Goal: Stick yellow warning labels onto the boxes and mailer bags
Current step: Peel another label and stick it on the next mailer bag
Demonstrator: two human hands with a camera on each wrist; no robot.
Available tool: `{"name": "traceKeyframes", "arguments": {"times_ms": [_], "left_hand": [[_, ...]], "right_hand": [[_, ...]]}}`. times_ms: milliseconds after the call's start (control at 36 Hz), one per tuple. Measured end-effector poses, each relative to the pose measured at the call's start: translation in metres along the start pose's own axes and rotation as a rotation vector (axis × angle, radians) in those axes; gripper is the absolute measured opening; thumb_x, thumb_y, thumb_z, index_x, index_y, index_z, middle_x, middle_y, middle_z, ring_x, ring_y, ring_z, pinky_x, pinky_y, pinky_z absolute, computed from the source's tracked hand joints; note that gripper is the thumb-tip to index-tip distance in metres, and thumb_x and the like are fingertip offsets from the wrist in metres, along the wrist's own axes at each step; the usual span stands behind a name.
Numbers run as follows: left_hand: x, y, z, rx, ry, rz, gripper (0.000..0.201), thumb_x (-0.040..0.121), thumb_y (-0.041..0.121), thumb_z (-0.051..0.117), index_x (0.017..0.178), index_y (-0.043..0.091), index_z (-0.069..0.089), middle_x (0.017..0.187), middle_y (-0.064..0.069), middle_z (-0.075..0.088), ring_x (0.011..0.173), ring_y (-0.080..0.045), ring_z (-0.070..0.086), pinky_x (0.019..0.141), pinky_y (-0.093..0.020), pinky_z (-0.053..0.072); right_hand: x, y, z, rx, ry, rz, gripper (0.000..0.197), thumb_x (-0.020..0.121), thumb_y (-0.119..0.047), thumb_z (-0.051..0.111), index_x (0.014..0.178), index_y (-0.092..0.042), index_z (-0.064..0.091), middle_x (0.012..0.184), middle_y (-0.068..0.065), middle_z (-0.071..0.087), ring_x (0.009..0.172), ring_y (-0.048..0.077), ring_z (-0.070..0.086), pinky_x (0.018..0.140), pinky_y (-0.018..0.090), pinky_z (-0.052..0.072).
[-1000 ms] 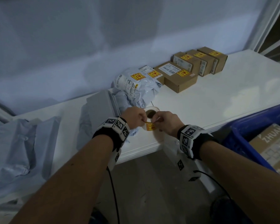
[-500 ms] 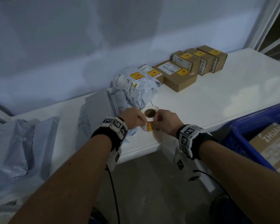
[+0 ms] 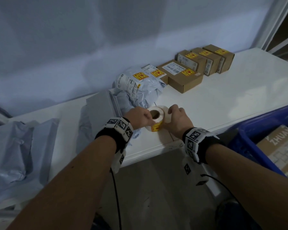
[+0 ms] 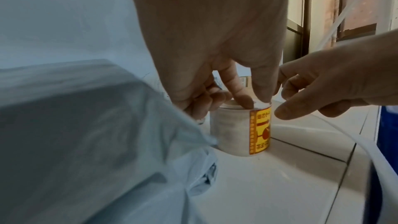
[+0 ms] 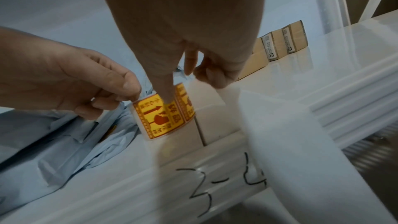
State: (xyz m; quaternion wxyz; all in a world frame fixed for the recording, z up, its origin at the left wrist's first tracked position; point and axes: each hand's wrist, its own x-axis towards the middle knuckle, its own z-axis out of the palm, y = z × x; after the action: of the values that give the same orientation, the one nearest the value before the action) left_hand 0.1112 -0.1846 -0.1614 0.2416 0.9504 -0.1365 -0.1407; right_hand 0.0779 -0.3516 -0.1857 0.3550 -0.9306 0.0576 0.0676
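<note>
A white label roll (image 3: 155, 121) stands on end near the table's front edge, with a yellow warning label (image 5: 160, 118) on its near side. My left hand (image 3: 150, 121) pinches the roll's top rim at that label's corner, index fingertip (image 4: 245, 103) on top. My right hand (image 3: 166, 118) grips the roll from the right. Its thumb (image 5: 167, 98) presses on the yellow label, and its fingers curl behind, over the loose white backing. Behind the roll lie labelled mailer bags (image 3: 140, 85) and labelled cardboard boxes (image 3: 183, 78).
Grey mailer bags (image 3: 15, 146) with no visible labels lie at the table's left, and another (image 3: 98, 107) just left of the roll. A blue crate (image 3: 249, 135) holding a cardboard box (image 3: 283, 146) stands to the right, below the white table edge (image 3: 148, 155).
My right hand has shifted to the roll's right side, over the loose backing. My left hand stays pinched at the roll's top. The roll has stayed in place.
</note>
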Motion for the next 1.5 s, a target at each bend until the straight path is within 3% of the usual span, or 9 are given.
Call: {"name": "traceKeyframes", "arguments": {"times_ms": [222, 611, 806, 917, 1028, 1194, 1333, 1417, 1500], "left_hand": [[0.004, 0.007, 0.006, -0.005, 0.02, 0.039, 0.022, 0.085, 0.028, 0.077, 0.087, 0.013, 0.06, 0.072, 0.014, 0.047, 0.078, -0.01, 0.047, 0.056, -0.008, 0.03], [0.012, 0.004, 0.005, 0.142, 0.002, -0.037, 0.029, 0.082, 0.002, 0.069, 0.092, 0.018, 0.048, 0.096, -0.004, 0.057, 0.092, -0.023, 0.054, 0.073, -0.023, 0.035], [0.009, 0.01, 0.006, -0.06, 0.068, -0.122, 0.011, 0.088, 0.01, 0.061, 0.081, 0.014, 0.053, 0.075, -0.011, 0.069, 0.049, -0.008, 0.063, 0.048, -0.011, 0.045], [0.005, 0.017, 0.005, -0.163, -0.007, -0.12, 0.043, 0.094, 0.036, 0.062, 0.081, -0.005, 0.064, 0.073, -0.024, 0.072, 0.066, -0.031, 0.074, 0.065, -0.038, 0.06], [0.006, 0.013, 0.006, -0.132, 0.02, -0.083, 0.044, 0.091, 0.044, 0.066, 0.073, 0.004, 0.064, 0.064, -0.01, 0.072, 0.056, -0.018, 0.071, 0.05, -0.015, 0.052], [0.008, 0.005, 0.011, 0.046, 0.092, -0.024, 0.024, 0.082, 0.022, 0.077, 0.088, 0.018, 0.055, 0.073, 0.012, 0.051, 0.085, -0.018, 0.058, 0.061, -0.022, 0.028], [0.009, -0.001, 0.012, -0.005, 0.054, -0.045, 0.029, 0.08, 0.006, 0.076, 0.09, 0.017, 0.052, 0.087, -0.002, 0.058, 0.087, -0.023, 0.057, 0.073, -0.024, 0.04], [0.009, -0.003, 0.01, -0.078, 0.041, -0.027, 0.03, 0.081, 0.0, 0.073, 0.104, 0.014, 0.06, 0.09, 0.001, 0.061, 0.088, -0.019, 0.058, 0.067, -0.011, 0.04], [0.008, 0.0, 0.006, -0.146, -0.003, 0.01, 0.043, 0.081, -0.006, 0.068, 0.121, 0.009, 0.061, 0.11, -0.006, 0.067, 0.103, -0.02, 0.062, 0.085, -0.021, 0.047]], "right_hand": [[0.008, 0.014, -0.004, -0.18, 0.078, 0.089, 0.058, 0.091, -0.024, 0.062, 0.142, -0.017, 0.035, 0.137, 0.015, 0.035, 0.125, 0.034, 0.04, 0.095, 0.043, 0.044], [0.002, -0.001, -0.004, -0.04, -0.197, -0.044, 0.023, 0.093, -0.031, 0.056, 0.106, -0.014, 0.063, 0.106, 0.01, 0.064, 0.092, 0.024, 0.055, 0.077, 0.027, 0.04], [-0.003, -0.004, -0.008, -0.065, -0.305, -0.131, 0.023, 0.091, -0.023, 0.061, 0.114, -0.018, 0.066, 0.113, 0.006, 0.064, 0.106, 0.024, 0.059, 0.082, 0.024, 0.039], [-0.005, -0.005, -0.007, -0.038, -0.32, -0.169, 0.023, 0.091, -0.023, 0.064, 0.112, -0.02, 0.071, 0.116, 0.002, 0.068, 0.11, 0.02, 0.059, 0.086, 0.021, 0.039], [-0.009, -0.006, -0.007, -0.043, -0.366, -0.211, 0.024, 0.093, -0.024, 0.06, 0.114, -0.026, 0.072, 0.118, -0.001, 0.068, 0.104, 0.015, 0.057, 0.083, 0.019, 0.035], [-0.009, -0.004, -0.009, -0.019, -0.388, -0.218, 0.04, 0.092, -0.006, 0.047, 0.115, -0.026, 0.072, 0.107, -0.006, 0.062, 0.094, 0.012, 0.049, 0.067, 0.008, 0.035], [-0.006, -0.001, -0.004, 0.041, -0.274, -0.121, 0.028, 0.089, -0.008, 0.049, 0.091, -0.022, 0.073, 0.098, -0.001, 0.067, 0.099, 0.022, 0.059, 0.085, 0.022, 0.042], [-0.001, 0.004, -0.002, 0.028, -0.189, -0.038, 0.022, 0.092, -0.016, 0.051, 0.107, -0.013, 0.067, 0.107, 0.008, 0.068, 0.107, 0.031, 0.062, 0.091, 0.033, 0.048], [0.003, 0.011, 0.001, 0.048, -0.145, 0.047, 0.026, 0.095, -0.026, 0.05, 0.118, -0.016, 0.058, 0.121, 0.012, 0.066, 0.113, 0.033, 0.059, 0.097, 0.036, 0.047]]}}
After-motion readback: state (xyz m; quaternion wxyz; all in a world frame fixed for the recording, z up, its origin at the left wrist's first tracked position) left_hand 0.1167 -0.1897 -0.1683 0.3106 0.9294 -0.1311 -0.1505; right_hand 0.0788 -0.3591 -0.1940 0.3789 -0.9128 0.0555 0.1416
